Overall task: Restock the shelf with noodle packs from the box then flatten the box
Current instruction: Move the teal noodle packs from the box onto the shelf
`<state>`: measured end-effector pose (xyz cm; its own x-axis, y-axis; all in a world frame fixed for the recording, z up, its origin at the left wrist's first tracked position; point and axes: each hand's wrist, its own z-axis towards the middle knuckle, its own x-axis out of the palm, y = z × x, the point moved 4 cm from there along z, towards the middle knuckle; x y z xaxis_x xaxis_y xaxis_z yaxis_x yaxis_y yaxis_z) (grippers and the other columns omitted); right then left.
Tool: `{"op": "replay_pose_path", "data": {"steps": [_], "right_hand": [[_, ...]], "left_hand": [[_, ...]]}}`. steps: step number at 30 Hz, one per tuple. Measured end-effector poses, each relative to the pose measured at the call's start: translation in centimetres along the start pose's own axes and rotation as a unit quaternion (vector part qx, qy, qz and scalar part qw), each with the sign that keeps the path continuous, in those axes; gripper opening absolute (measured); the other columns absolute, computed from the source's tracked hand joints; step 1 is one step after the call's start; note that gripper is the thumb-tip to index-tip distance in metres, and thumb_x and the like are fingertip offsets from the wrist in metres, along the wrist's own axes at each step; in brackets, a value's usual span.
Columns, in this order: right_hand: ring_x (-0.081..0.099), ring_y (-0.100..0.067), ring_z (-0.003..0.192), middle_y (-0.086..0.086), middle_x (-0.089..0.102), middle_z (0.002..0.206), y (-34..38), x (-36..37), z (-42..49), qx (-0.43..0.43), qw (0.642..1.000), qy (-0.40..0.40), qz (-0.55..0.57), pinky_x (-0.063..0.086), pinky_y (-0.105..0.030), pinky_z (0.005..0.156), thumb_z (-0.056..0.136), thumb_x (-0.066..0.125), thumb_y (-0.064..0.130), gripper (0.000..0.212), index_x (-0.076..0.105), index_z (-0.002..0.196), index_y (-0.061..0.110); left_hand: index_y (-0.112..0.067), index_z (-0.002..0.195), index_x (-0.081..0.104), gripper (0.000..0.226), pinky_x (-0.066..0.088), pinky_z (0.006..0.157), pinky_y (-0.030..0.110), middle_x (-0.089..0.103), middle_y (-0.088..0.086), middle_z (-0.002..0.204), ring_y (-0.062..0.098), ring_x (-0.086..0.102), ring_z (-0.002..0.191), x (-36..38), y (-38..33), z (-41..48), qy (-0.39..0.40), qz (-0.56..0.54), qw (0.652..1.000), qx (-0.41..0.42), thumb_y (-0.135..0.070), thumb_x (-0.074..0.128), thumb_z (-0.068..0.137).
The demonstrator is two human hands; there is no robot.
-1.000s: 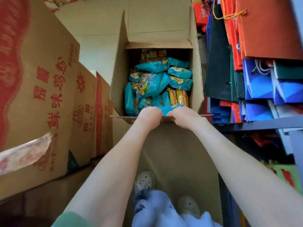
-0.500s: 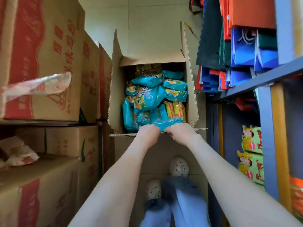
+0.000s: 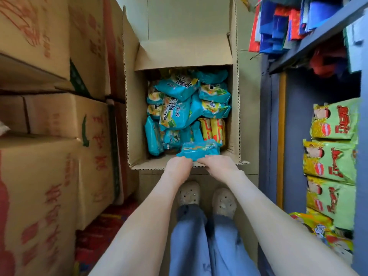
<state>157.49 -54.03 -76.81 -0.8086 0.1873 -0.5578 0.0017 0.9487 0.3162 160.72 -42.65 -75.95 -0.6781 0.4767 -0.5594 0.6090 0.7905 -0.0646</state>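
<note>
An open cardboard box [image 3: 135, 120] stands on the floor in front of me, flaps up, holding several teal noodle packs [image 3: 175, 112] and a few yellow ones [image 3: 213, 129]. At the box's near edge my left hand [image 3: 179, 166] and my right hand [image 3: 219, 165] both grip one teal noodle pack [image 3: 199, 149], held flat just above the rim. The blue shelf [image 3: 282, 126] is on my right, its lower level stacked with green noodle packs [image 3: 334, 156].
Stacked brown cartons with red print [image 3: 55, 136] wall off the left side. Coloured paper bags [image 3: 282, 22] fill the upper shelf at right. My shoes [image 3: 207, 198] stand on the floor close behind the box. The aisle is narrow.
My view has tilted down and closer to the box. Both hands keep hold of the teal pack, which now sits slightly higher over the near rim.
</note>
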Motion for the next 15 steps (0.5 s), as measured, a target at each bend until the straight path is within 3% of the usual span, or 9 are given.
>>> {"op": "replay_pose_path", "data": {"steps": [8,12,15], "right_hand": [[0.047,-0.023,0.130,-0.002,0.025,0.156,-1.1,-0.1,1.2,-0.009,0.997,-0.053,0.055,0.047,-0.039,0.093,0.093,0.040,0.004,0.058,0.034,0.143,0.033],[0.047,-0.022,0.130,-0.001,0.023,0.157,-2.0,-0.9,2.4,-0.007,0.996,-0.074,0.044,0.048,-0.040,0.090,0.093,0.040,0.002,0.060,0.033,0.143,0.034],[0.023,-0.015,0.144,0.005,0.021,0.157,-2.7,-2.7,3.3,-0.046,0.998,-0.051,0.006,0.041,-0.042,0.104,0.097,0.041,0.007,0.054,0.032,0.146,0.029]], "left_hand": [[-0.011,0.115,0.057,0.026,0.051,0.078,0.036,0.066,0.006,0.110,0.026,0.065,0.100,-0.1,0.4,1.3,-0.079,0.002,0.997,-0.019,-0.007,0.042,0.094],[-0.012,0.116,0.057,0.027,0.051,0.077,0.036,0.065,0.007,0.109,0.026,0.064,0.099,-1.3,1.0,2.2,-0.111,-0.009,0.993,-0.032,-0.008,0.041,0.095],[-0.012,0.113,0.060,0.026,0.049,0.078,0.035,0.065,0.007,0.109,0.026,0.063,0.100,-2.4,1.0,3.1,-0.118,-0.033,0.991,-0.054,-0.011,0.041,0.096]]}}
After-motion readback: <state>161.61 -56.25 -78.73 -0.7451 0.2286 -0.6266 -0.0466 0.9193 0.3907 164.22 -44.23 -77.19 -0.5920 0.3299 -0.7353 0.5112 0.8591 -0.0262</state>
